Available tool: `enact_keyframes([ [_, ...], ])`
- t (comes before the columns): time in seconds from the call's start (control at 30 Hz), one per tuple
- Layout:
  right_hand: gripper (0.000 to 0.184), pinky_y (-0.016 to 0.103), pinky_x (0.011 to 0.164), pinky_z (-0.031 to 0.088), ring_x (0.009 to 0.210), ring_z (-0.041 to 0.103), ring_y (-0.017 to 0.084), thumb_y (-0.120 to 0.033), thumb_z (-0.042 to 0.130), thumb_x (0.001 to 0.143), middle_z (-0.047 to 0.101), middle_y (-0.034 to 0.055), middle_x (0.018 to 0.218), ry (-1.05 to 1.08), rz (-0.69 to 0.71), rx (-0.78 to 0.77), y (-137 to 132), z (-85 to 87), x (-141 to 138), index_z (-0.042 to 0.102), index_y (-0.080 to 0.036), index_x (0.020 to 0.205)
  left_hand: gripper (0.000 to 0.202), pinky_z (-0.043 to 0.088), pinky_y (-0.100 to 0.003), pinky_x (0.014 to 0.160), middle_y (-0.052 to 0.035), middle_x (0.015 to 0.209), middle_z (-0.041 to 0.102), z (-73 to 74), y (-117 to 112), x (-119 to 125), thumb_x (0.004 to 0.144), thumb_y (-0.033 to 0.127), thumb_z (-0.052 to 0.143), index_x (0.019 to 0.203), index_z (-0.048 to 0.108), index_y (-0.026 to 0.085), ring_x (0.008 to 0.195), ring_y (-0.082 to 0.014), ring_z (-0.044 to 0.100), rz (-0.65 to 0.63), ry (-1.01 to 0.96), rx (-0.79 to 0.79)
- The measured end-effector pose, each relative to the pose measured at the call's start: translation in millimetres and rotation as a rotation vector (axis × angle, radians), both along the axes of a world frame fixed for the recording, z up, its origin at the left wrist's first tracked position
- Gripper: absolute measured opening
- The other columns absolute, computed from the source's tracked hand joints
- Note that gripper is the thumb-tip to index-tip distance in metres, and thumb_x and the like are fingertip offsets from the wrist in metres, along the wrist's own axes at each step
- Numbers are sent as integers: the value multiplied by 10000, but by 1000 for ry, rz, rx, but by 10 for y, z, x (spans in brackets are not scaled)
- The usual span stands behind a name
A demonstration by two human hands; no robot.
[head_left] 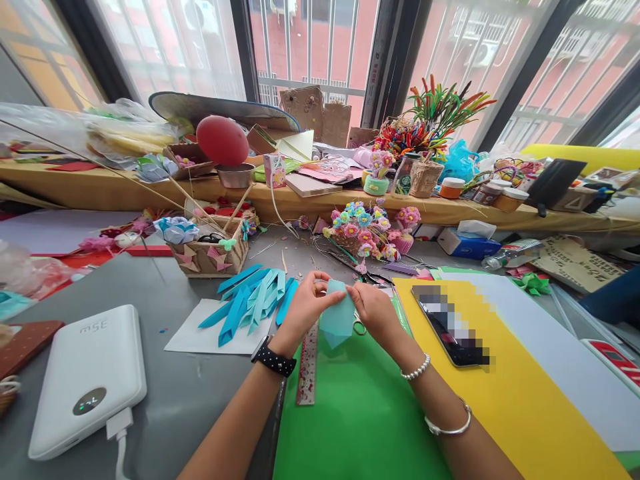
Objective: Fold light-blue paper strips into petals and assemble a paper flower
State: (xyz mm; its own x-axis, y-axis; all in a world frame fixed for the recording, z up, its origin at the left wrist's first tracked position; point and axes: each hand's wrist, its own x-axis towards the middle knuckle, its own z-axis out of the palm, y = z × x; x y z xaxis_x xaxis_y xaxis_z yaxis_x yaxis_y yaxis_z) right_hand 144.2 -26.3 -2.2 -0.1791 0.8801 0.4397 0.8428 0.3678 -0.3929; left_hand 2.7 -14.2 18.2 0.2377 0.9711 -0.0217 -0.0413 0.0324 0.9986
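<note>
A light-blue piece of folded paper [336, 321] is held up between both hands, above a green sheet [360, 407]. My left hand [311, 299] pinches its upper left edge between thumb and fingers. At the upper right corner, my right hand [373, 312] grips the same paper with closed fingers. A patterned ruler [307, 373] lies on the green sheet below my left hand. Scissors [359, 325] are partly hidden behind the paper and my right hand. Several folded blue paper strips [255, 300] rest on a white sheet [200, 328] to the left.
A white power bank [93, 373] with a cable lies at left. On the right, a phone [447, 327] rests on yellow paper [530, 393]. Behind stand a cardboard basket [207, 257], fluffy flowers [360, 227] and a tissue pack [467, 241]. A cluttered ledge [310, 203] runs along the windows.
</note>
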Motion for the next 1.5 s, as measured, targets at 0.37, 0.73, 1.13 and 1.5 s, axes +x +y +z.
enact_keyframes([
  [0.37,260,217,467,313,486,421,101,-347,487,772,461,-28,516,412,176,-258,-41,243,139,444,-182,575,460,369,-205,517,47,614,517,-18,13,-40,607,262,644,1008,446,157,571,-100,504,-183,204,151],
  [0.73,234,211,506,461,516,567,92,-368,594,686,606,-5,593,1152,131,-387,11,270,224,484,-162,671,492,402,-304,811,-107,1147,500,10,72,-71,707,481,499,1072,475,152,1023,-204,481,334,-47,131],
  [1.13,177,250,604,481,666,615,136,-320,580,694,642,29,698,1207,187,-528,-68,244,-29,508,-158,698,210,430,-254,743,-28,762,654,26,-36,15,678,330,591,758,620,138,780,-155,587,51,-73,117],
  [1.5,237,260,679,471,833,549,142,-140,464,772,568,45,938,495,326,-33,-54,297,229,563,-224,969,164,455,-245,669,-5,633,628,69,-7,-24,653,293,600,707,602,138,647,-132,593,43,-71,53],
])
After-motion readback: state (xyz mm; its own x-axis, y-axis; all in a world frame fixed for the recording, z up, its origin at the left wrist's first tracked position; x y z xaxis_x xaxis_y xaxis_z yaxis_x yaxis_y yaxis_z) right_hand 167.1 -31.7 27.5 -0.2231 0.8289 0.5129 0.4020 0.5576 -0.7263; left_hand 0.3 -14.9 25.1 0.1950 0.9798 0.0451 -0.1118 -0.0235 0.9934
